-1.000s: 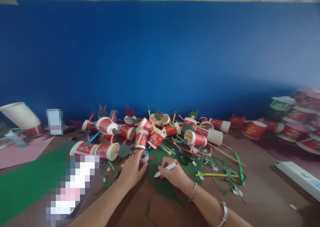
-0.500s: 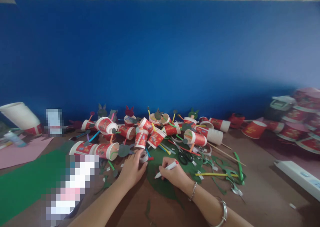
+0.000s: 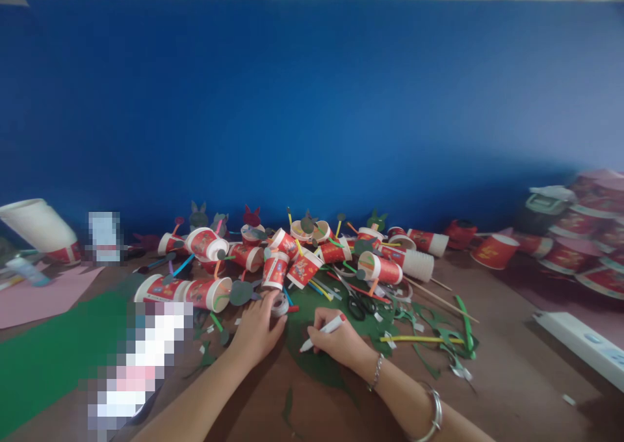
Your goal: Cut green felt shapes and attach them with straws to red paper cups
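Observation:
My right hand (image 3: 336, 338) grips a white marker with a red end (image 3: 322, 333), slanted so its tip points down to the left. The tip is at a dark green sheet of paper (image 3: 307, 364); whether it touches cannot be made out. My left hand (image 3: 258, 328) rests on the table at the sheet's left side, with thumb and fingers apart. A roll of clear tape (image 3: 279, 304) lies beside its index finger. Just beyond the fingertips stands a red paper cup (image 3: 275, 270), and a dark paper cutout (image 3: 242, 292) lies to the left.
Red paper cups with straws and paper animal heads are heaped along the blue wall (image 3: 312, 104). Black scissors (image 3: 358, 304), green scraps (image 3: 451, 338) and a yellow straw (image 3: 422, 339) lie to the right. A white power strip (image 3: 582, 344) is farther right, green paper (image 3: 53, 357) at left.
The marker and my right hand have shifted very slightly left and down. My left hand stays in place, and the things around look unchanged.

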Motion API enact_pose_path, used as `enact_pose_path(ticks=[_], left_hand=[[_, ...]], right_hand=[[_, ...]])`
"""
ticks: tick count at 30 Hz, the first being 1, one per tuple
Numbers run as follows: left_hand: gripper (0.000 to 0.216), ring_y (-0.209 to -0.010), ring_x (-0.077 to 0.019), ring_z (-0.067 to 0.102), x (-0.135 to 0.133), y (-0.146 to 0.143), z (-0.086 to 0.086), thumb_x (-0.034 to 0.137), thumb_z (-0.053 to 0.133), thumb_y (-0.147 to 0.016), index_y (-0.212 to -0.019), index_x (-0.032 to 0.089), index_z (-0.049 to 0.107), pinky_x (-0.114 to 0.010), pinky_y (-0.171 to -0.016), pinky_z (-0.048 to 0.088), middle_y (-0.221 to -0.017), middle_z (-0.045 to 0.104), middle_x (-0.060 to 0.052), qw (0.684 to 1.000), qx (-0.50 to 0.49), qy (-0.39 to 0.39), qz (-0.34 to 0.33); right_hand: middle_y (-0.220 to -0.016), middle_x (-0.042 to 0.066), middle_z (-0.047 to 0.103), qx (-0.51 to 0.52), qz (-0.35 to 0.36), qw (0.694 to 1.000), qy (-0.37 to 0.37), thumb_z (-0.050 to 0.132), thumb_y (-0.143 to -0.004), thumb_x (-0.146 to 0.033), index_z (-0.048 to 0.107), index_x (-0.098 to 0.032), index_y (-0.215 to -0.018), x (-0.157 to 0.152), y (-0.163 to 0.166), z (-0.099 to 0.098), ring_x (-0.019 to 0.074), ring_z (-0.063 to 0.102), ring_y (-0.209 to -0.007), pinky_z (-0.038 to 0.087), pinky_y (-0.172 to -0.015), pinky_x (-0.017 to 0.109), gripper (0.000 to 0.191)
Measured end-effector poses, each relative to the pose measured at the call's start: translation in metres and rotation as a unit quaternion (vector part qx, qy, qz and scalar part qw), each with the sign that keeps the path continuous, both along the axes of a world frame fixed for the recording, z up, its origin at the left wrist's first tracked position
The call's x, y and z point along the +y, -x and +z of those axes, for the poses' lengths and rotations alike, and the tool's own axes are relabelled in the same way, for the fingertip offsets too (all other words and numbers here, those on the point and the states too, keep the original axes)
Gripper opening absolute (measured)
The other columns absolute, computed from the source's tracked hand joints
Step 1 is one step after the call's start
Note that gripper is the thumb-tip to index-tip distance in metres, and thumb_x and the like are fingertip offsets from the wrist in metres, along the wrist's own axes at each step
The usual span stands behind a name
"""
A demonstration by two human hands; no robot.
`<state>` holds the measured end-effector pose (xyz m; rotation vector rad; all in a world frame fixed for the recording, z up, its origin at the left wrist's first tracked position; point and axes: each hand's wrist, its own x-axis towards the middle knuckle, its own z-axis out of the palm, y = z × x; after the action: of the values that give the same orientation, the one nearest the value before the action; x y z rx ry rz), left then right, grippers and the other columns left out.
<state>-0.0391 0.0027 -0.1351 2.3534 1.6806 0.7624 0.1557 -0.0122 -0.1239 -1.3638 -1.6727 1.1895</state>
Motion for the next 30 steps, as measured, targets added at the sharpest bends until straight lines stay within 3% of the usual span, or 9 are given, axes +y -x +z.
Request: enact_pose_path(ticks=[30], left_hand=[[0.042, -0.099, -0.0276, 0.057, -0.0011, 0.0012, -0.0004, 0.026, 0.05, -0.08, -0.121, 0.017, 0.046, -0.041, -0.083, 0.046, -0.114, 0.06, -0.013, 1.0, -0.006, -0.003, 0.0]], right_hand=[[-0.041, -0.006, 0.055, 0.023, -0.015, 1.0, 0.003, 0.054, -0.069, -0.019, 0.042, -0.02, -0.053, 0.0001, 0.0006, 0.0, 0.0081, 0.048, -0.039, 0.031, -0.038, 0.016, 0.019]])
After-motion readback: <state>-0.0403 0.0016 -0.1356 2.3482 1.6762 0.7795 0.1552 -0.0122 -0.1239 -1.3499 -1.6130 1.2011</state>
